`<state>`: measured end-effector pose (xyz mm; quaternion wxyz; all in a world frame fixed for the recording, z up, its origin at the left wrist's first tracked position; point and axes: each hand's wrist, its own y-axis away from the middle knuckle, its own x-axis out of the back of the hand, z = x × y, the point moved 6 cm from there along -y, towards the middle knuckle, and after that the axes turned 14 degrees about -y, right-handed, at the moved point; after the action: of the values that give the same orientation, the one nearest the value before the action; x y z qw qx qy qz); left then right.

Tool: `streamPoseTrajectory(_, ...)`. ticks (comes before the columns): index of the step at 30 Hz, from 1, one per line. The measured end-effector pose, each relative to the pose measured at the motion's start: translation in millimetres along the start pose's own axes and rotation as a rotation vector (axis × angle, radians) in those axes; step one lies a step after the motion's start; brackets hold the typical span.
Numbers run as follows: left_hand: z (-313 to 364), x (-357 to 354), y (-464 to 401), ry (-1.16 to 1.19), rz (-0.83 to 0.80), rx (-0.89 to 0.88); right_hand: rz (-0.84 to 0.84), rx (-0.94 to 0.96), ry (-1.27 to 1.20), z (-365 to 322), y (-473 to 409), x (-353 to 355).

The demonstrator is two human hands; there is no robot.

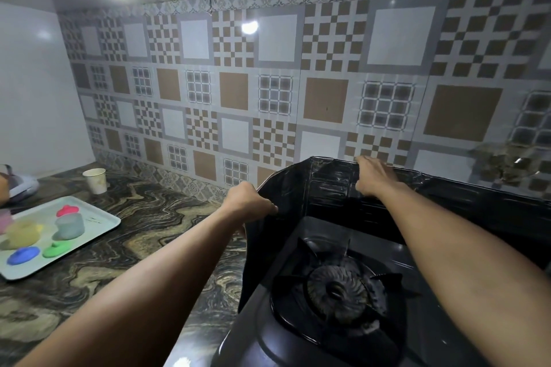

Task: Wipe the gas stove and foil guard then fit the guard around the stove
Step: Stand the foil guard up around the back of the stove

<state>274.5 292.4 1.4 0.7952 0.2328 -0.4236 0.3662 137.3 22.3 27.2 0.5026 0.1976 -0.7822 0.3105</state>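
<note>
Around the gas stove [343,292], the foil guard [328,188] stands upright; left hand [247,202] and right hand [374,177] grip its top edge. Fitting appears nearly complete.

Both hands on the foil guard at the gas stove

Left hand [249,201] grips the foil guard [328,185] side panel's top edge; right hand [374,176] holds the back panel's rim behind the gas stove [337,292].
</note>
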Motion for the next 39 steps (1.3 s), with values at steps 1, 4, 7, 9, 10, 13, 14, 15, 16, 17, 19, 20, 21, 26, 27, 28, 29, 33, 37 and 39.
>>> streamPoseTrajectory(1,-1.7,0.8,0.5,0.006,0.001,-0.002,-0.004,0.004,0.001,-2.1,1.9,0.6)
streamPoseTrajectory(4,-4.7,5.2,5.0,0.0,0.0,-0.006,-0.012,0.014,-0.008,-9.4,8.5,3.2)
streamPoseTrajectory(7,-5.7,10.7,9.6,-0.003,0.001,-0.018,-0.026,0.012,-0.024,-16.8,16.4,5.9)
streamPoseTrajectory(9,-7.6,14.0,12.9,-0.006,0.002,-0.025,-0.032,0.012,-0.038,-22.7,22.4,7.3)
streamPoseTrajectory(10,-8.6,15.3,14.4,-0.009,0.006,-0.03,-0.032,0.012,-0.048,-25.8,25.6,8.5)
streamPoseTrajectory(13,-12.8,18.9,17.2,-0.008,0.016,-0.048,-0.027,0.018,-0.068,-34.4,35.2,12.0)
streamPoseTrajectory(14,-14.6,20.0,17.8,-0.008,0.016,-0.053,-0.027,0.018,-0.07,-37.2,38.6,12.9)
streamPoseTrajectory(15,-16.6,20.9,18.4,-0.005,0.013,-0.058,-0.027,0.016,-0.071,-39.7,42.4,13.6)
streamPoseTrajectory(16,-18.5,21.8,19.0,-0.002,0.009,-0.064,-0.028,0.011,-0.072,-41.7,45.9,13.7)
streamPoseTrajectory(17,-20.1,22.6,19.4,0.001,0.005,-0.069,-0.03,0.003,-0.075,-43.5,49.1,13.5)
streamPoseTrajectory(19,-24.9,24.1,20.1,0.003,-0.005,-0.081,-0.043,-0.016,-0.094,-48.0,56.8,10.3)
streamPoseTrajectory(20,-26.8,24.5,19.9,0.002,-0.007,-0.085,-0.048,-0.022,-0.101,-49.7,59.8,8.7)
streamPoseTrajectory(21,-29.7,25.0,19.2,0.001,-0.01,-0.089,-0.05,-0.027,-0.103,-52.1,63.2,7.1)
streamPoseTrajectory(26,-47.5,24.9,12.3,0.012,-0.037,-0.09,-0.047,-0.045,-0.11,-66.2,75.9,-2.2)
streamPoseTrajectory(27,-51.3,23.7,9.5,0.022,-0.042,-0.091,-0.05,-0.047,-0.116,-69.8,76.8,-4.8)
streamPoseTrajectory(28,-55.1,21.7,6.5,0.034,-0.046,-0.091,-0.052,-0.048,-0.124,-73.9,77.3,-7.2)
streamPoseTrajectory(29,-58.7,19.4,3.5,0.043,-0.047,-0.091,-0.052,-0.048,-0.132,-78.3,77.2,-9.4)
streamPoseTrajectory(33,-70.9,10.4,-8.5,0.026,-0.003,-0.093,-0.06,-0.051,-0.122,-95.3,72.3,-14.3)
streamPoseTrajectory(37,-80.0,-2.2,-13.7,0.069,0.019,-0.086,-0.077,-0.061,-0.117,-101.9,61.8,-12.2)
streamPoseTrajectory(39,-87.6,-14.3,-16.4,0.097,0.022,-0.076,-0.084,-0.044,-0.098,-104.2,52.7,-12.5)
